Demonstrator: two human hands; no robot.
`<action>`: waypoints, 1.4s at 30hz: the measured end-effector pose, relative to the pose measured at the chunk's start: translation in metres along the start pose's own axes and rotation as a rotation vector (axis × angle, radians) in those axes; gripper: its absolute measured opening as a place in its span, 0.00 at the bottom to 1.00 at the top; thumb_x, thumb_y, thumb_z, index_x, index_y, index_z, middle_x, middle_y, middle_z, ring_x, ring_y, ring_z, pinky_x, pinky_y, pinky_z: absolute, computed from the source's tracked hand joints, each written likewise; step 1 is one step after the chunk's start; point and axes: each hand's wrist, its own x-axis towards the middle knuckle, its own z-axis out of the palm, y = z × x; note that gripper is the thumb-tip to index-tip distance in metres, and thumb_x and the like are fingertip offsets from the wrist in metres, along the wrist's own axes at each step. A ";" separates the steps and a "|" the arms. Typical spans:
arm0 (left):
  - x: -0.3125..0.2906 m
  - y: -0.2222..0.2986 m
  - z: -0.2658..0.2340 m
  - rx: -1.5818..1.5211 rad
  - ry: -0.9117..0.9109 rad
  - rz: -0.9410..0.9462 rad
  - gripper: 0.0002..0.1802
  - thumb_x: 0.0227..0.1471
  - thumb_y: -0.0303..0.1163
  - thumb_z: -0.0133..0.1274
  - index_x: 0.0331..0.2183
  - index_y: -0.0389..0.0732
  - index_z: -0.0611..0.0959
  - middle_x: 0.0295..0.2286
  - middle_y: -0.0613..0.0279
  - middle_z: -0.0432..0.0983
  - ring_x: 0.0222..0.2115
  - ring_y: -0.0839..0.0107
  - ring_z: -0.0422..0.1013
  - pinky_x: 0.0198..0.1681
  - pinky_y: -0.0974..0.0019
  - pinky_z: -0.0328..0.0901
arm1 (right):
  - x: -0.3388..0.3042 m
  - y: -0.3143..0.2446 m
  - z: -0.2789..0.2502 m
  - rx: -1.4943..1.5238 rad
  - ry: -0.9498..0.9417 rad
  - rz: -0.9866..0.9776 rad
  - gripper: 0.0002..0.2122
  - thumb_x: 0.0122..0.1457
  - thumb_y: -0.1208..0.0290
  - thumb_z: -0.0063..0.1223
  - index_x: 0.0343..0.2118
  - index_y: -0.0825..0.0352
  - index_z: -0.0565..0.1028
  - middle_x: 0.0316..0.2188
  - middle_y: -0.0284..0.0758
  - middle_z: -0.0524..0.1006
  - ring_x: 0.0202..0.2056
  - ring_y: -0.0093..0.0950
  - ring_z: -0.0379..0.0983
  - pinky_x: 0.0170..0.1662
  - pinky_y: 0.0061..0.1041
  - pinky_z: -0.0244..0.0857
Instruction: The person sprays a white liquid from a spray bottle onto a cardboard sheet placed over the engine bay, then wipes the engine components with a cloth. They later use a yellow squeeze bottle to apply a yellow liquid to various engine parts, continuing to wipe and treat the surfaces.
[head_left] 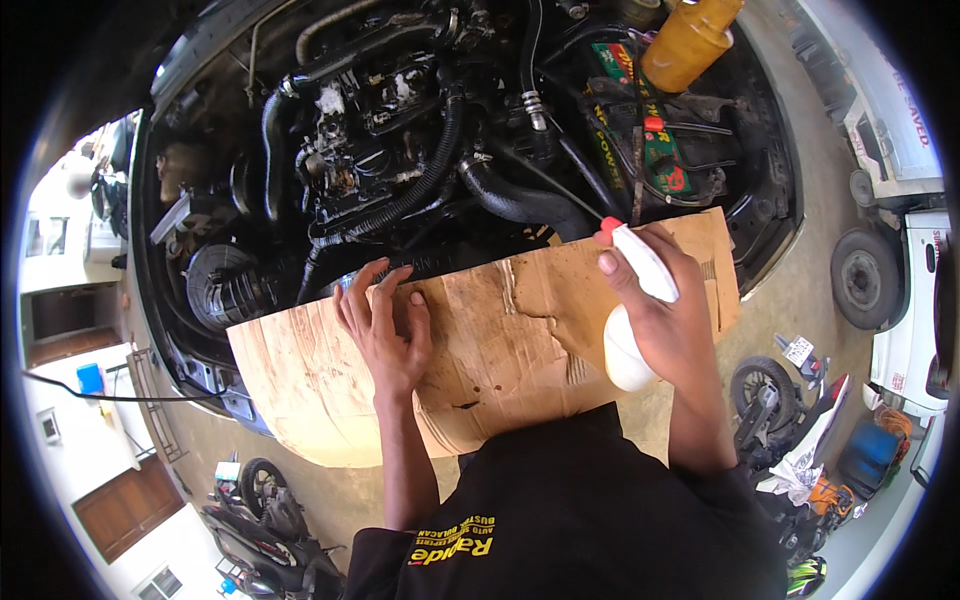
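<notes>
In my right hand [660, 300] is a white spray bottle [628, 355] with a red nozzle. My fingers wrap round its neck and trigger, and the nozzle points away from me toward the engine [390, 150]. My left hand [385, 325] rests near the far edge of a stained, torn cardboard sheet [480, 390], fingers spread and holding nothing. The cardboard lies over the front of the open engine bay, between me and the engine. Black hoses [520, 205] run across the dark, wet-looking engine just beyond the cardboard.
A green and red battery [660, 160] sits at the far right of the bay, a yellow container [690, 45] beside it. Motorcycles [265, 510] stand behind at left and right. White vehicles [910, 310] line the right side.
</notes>
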 end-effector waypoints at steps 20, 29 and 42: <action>-0.062 0.026 0.025 -0.213 -0.078 0.160 0.25 0.65 0.32 0.63 0.62 0.46 0.84 0.65 0.55 0.77 0.66 0.44 0.70 0.75 0.41 0.61 | -0.069 -0.045 0.021 0.087 0.178 -0.248 0.24 0.75 0.53 0.69 0.56 0.74 0.86 0.44 0.34 0.84 0.48 0.23 0.79 0.55 0.29 0.71; -0.074 0.026 0.006 -0.383 0.024 0.202 0.19 0.68 0.34 0.62 0.58 0.41 0.85 0.63 0.53 0.78 0.64 0.45 0.72 0.72 0.42 0.64 | -0.097 -0.061 0.042 0.058 0.126 -0.193 0.23 0.76 0.53 0.69 0.59 0.72 0.85 0.48 0.36 0.87 0.51 0.26 0.81 0.59 0.29 0.71; -0.119 -0.015 -0.034 -0.513 0.081 0.091 0.17 0.71 0.33 0.61 0.57 0.41 0.85 0.61 0.49 0.79 0.63 0.43 0.74 0.68 0.45 0.69 | -0.127 -0.095 0.111 0.077 0.114 -0.314 0.24 0.76 0.53 0.68 0.58 0.73 0.85 0.46 0.36 0.87 0.48 0.24 0.81 0.57 0.28 0.73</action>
